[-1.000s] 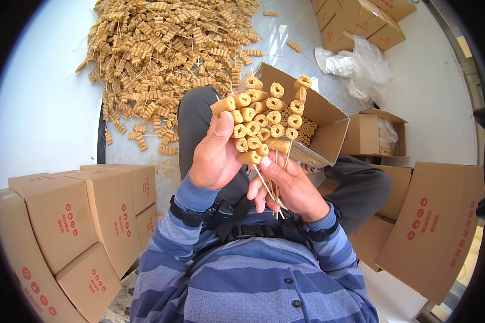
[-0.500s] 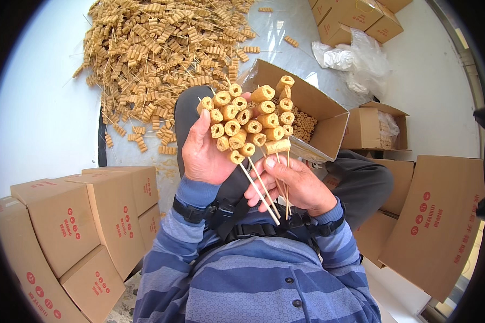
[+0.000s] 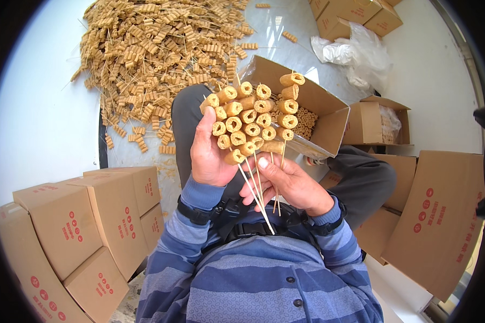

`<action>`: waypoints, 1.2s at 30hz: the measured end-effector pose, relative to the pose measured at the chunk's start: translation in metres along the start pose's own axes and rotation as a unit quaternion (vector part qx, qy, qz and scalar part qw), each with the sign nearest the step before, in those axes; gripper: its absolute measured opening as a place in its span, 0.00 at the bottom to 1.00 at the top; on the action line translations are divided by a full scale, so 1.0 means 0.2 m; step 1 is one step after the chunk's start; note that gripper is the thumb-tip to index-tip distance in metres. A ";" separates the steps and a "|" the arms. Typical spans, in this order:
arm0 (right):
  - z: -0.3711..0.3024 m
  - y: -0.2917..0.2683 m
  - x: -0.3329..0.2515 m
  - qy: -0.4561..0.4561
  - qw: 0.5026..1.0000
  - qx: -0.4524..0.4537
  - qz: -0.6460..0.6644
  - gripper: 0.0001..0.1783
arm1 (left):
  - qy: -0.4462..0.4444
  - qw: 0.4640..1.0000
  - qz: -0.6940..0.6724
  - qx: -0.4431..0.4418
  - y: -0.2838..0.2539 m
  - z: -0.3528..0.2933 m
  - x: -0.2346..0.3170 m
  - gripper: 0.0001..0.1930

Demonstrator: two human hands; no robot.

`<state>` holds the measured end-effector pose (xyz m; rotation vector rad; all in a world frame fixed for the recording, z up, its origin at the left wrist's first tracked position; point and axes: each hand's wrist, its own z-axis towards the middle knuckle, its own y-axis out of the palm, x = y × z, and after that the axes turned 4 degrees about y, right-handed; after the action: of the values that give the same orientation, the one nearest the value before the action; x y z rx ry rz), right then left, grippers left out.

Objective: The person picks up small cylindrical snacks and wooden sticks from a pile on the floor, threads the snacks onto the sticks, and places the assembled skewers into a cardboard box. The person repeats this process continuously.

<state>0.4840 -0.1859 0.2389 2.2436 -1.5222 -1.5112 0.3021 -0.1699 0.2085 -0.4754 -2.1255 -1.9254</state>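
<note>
Several skewers of golden-brown rolled tubes (image 3: 233, 124), which look like fried dough or bean curd, form a bundle in front of me. My left hand (image 3: 209, 159) is closed around its left side, thumb uppermost. At the right, my right hand (image 3: 297, 184) pinches the thin wooden sticks between thumb and fingers. One skewer (image 3: 288, 106) stands slightly apart from the bundle at its right edge, above that hand. Bare stick ends (image 3: 263, 212) poke down toward my waist. The bundle partly hides my left fingers. Just beyond, an open carton (image 3: 326, 126) holds more skewers (image 3: 306, 121).
A big heap of loose skewers (image 3: 156, 59) covers the floor at the far left. Closed cartons (image 3: 105, 215) are stacked at my left, and others (image 3: 434, 215) at my right. Farther right are a smaller open carton (image 3: 364, 124) and crumpled clear plastic (image 3: 361, 56).
The right-edge skewer has tilted and shifted slightly right, opening a wider gap from the bundle. The stick ends have swung a little left. Both hands keep their hold.
</note>
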 end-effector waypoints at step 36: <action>-0.02 0.05 -0.02 -0.062 0.983 0.160 -0.060 0.23 | 0.014 0.984 -0.106 -0.146 0.04 0.01 0.01 0.40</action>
<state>0.4797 -0.1905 0.2487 2.4933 -1.8133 -1.5622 0.3031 -0.1677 0.2157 -0.2793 -1.9510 -2.3637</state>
